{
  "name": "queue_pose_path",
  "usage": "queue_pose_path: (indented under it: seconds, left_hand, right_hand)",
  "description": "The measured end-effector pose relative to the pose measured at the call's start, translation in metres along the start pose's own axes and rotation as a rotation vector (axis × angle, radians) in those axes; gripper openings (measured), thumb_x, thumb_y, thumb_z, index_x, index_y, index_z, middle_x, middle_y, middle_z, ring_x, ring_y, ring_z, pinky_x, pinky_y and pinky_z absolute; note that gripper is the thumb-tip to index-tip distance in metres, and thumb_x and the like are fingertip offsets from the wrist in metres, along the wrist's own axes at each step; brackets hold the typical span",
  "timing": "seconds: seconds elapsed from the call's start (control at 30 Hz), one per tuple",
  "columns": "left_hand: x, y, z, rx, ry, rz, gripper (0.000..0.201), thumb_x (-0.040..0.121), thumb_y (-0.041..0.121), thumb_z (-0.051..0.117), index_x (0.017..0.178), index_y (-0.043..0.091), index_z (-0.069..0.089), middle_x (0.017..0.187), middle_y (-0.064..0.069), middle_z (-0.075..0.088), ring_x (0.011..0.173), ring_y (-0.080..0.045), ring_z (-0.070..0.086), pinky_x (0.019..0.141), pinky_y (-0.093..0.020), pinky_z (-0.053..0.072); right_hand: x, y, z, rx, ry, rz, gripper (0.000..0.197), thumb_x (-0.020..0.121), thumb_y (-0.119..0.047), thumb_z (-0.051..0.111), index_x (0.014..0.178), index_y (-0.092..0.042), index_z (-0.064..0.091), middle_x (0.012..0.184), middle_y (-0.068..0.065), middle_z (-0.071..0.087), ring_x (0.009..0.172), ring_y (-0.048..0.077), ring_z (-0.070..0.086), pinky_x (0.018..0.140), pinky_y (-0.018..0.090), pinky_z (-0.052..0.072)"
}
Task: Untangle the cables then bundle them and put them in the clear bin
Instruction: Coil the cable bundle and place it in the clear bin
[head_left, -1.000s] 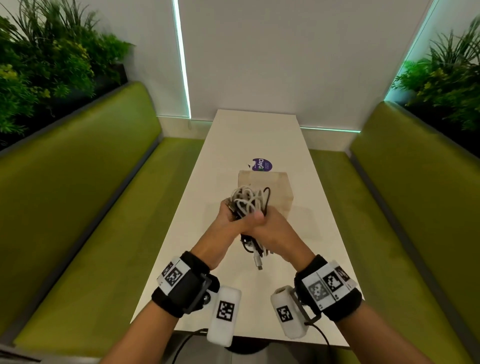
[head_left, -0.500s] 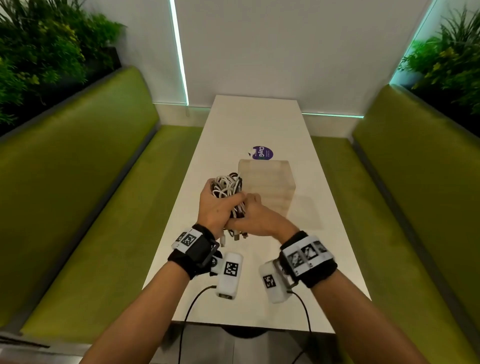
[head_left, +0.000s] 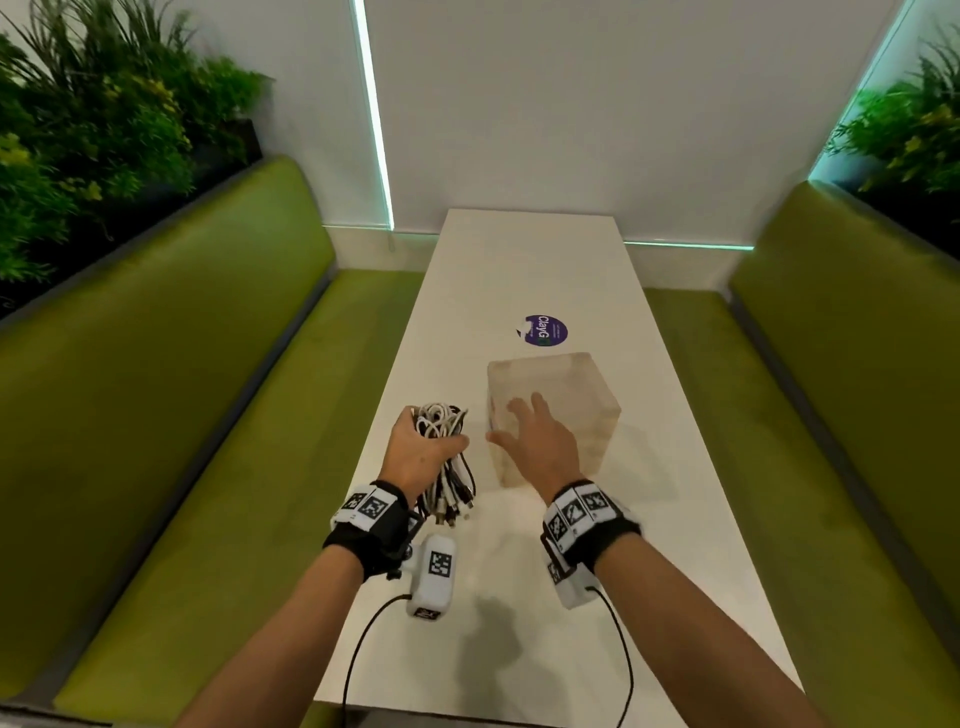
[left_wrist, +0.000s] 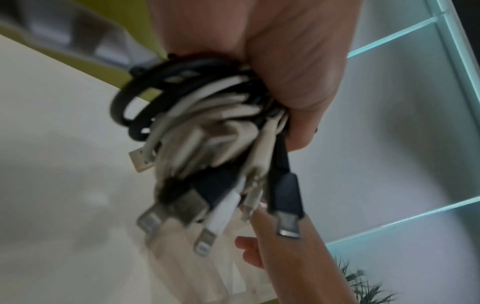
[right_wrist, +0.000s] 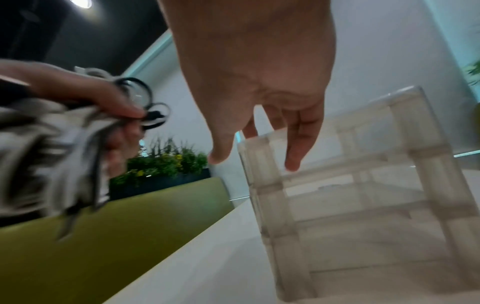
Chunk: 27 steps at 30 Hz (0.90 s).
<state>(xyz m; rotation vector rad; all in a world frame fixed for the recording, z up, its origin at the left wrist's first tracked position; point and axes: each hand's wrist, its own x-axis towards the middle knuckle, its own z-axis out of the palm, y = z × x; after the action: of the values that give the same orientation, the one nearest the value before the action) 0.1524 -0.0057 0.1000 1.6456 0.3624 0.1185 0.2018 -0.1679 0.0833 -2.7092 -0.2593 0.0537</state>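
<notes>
My left hand (head_left: 421, 452) grips a bundle of white and black cables (head_left: 441, 431) above the table's left side, with the plugs hanging down toward my wrist. In the left wrist view the cable bundle (left_wrist: 207, 127) is clamped in my left hand (left_wrist: 293, 67), connectors dangling. The clear bin (head_left: 571, 410) is a cube-shaped box standing on the table to the right of the bundle. My right hand (head_left: 535, 441) is spread, fingers straight, over the bin's near left top corner. In the right wrist view my right hand (right_wrist: 259, 123) hovers at the clear bin (right_wrist: 363, 195) rim.
The long white table (head_left: 519, 260) runs away from me between two green benches (head_left: 182, 415), with a purple round sticker (head_left: 545, 330) beyond the bin. Plants (head_left: 78, 145) line both bench backs. Wires hang from my wrist cameras off the table's near edge.
My right hand let go of the bundle and moved right to the bin's top corner, fingers spread. My left hand kept the bundle and shifted slightly left.
</notes>
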Motion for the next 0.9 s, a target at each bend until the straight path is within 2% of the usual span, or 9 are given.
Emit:
queue_pose_path:
  seconds: [0.1, 0.2, 0.3, 0.43, 0.63, 0.73, 0.8, 0.87, 0.9]
  left_hand:
    - [0.007, -0.006, 0.0, 0.098, -0.043, 0.019, 0.035, 0.072, 0.007, 0.077, 0.093, 0.015, 0.05, 0.089, -0.005, 0.064, 0.078, -0.018, 0.061, 0.066, -0.025, 0.046]
    - [0.007, -0.01, -0.002, 0.164, -0.07, 0.015, 0.037, 0.071, 0.01, 0.078, 0.094, 0.017, 0.05, 0.094, -0.007, 0.064, 0.083, -0.021, 0.062, 0.068, -0.026, 0.046]
    - [-0.001, -0.014, -0.003, 0.199, -0.102, -0.019, 0.038, 0.073, 0.012, 0.077, 0.1, 0.014, 0.051, 0.096, -0.007, 0.064, 0.082, -0.02, 0.063, 0.065, -0.026, 0.046]
    - [-0.012, -0.019, 0.0, 0.195, -0.134, -0.082, 0.043, 0.072, 0.015, 0.078, 0.105, 0.013, 0.051, 0.098, -0.008, 0.066, 0.087, -0.023, 0.066, 0.069, -0.031, 0.05]
    - [-0.022, -0.027, 0.003, 0.165, -0.214, -0.136, 0.055, 0.061, 0.025, 0.084, 0.106, 0.01, 0.056, 0.099, -0.011, 0.07, 0.088, -0.025, 0.069, 0.079, -0.041, 0.056]
    - [-0.022, -0.025, 0.004, 0.231, -0.221, -0.118, 0.051, 0.068, 0.02, 0.084, 0.107, 0.01, 0.051, 0.097, -0.006, 0.066, 0.086, -0.02, 0.065, 0.072, -0.032, 0.052]
    - [-0.022, -0.02, 0.006, 0.273, -0.23, -0.1, 0.05, 0.07, 0.017, 0.082, 0.107, 0.01, 0.049, 0.095, -0.003, 0.063, 0.084, -0.017, 0.062, 0.067, -0.027, 0.047]
    - [-0.019, -0.017, 0.008, 0.305, -0.244, -0.098, 0.049, 0.07, 0.017, 0.082, 0.105, 0.01, 0.048, 0.093, -0.002, 0.061, 0.082, -0.017, 0.06, 0.064, -0.026, 0.045]
    - [-0.017, -0.015, 0.008, 0.319, -0.252, -0.102, 0.048, 0.07, 0.017, 0.082, 0.104, 0.011, 0.048, 0.092, -0.003, 0.061, 0.082, -0.018, 0.06, 0.065, -0.027, 0.046]
  right_hand:
    - [-0.023, 0.016, 0.004, 0.074, 0.004, -0.1, 0.033, 0.091, -0.028, 0.055, 0.121, -0.016, 0.049, 0.14, 0.004, 0.041, 0.105, 0.033, 0.06, 0.082, 0.04, 0.05]
    - [-0.047, 0.044, -0.006, 0.174, -0.061, -0.138, 0.04, 0.092, -0.013, 0.054, 0.131, -0.016, 0.047, 0.146, -0.003, 0.043, 0.115, 0.024, 0.056, 0.093, 0.034, 0.046]
    - [-0.067, 0.067, -0.018, 0.252, -0.108, -0.142, 0.054, 0.092, -0.006, 0.052, 0.143, -0.02, 0.038, 0.129, -0.007, 0.056, 0.098, 0.013, 0.055, 0.087, 0.022, 0.043]
    - [-0.079, 0.085, -0.02, 0.316, -0.143, -0.179, 0.059, 0.092, 0.002, 0.05, 0.143, -0.024, 0.039, 0.118, -0.009, 0.059, 0.088, 0.005, 0.052, 0.077, 0.004, 0.039]
    - [-0.091, 0.084, -0.022, 0.355, -0.19, -0.185, 0.064, 0.09, 0.01, 0.041, 0.143, -0.025, 0.039, 0.113, -0.01, 0.055, 0.084, 0.009, 0.064, 0.079, 0.007, 0.044]
    - [-0.093, 0.079, -0.026, 0.361, -0.196, -0.202, 0.06, 0.091, 0.006, 0.046, 0.143, -0.025, 0.039, 0.117, -0.012, 0.055, 0.082, -0.001, 0.059, 0.077, 0.006, 0.042]
    - [-0.1, 0.076, -0.025, 0.273, -0.082, -0.218, 0.05, 0.091, -0.005, 0.056, 0.136, -0.024, 0.048, 0.128, -0.018, 0.05, 0.093, -0.004, 0.052, 0.086, 0.015, 0.044]
    - [-0.114, 0.072, -0.011, 0.171, 0.271, -0.221, 0.028, 0.09, -0.015, 0.054, 0.116, -0.021, 0.062, 0.13, -0.014, 0.052, 0.104, 0.002, 0.05, 0.089, 0.025, 0.045]
    - [-0.124, 0.067, -0.001, 0.135, 0.399, -0.229, 0.024, 0.09, -0.018, 0.049, 0.108, -0.02, 0.065, 0.121, -0.009, 0.059, 0.102, 0.009, 0.053, 0.086, 0.027, 0.046]
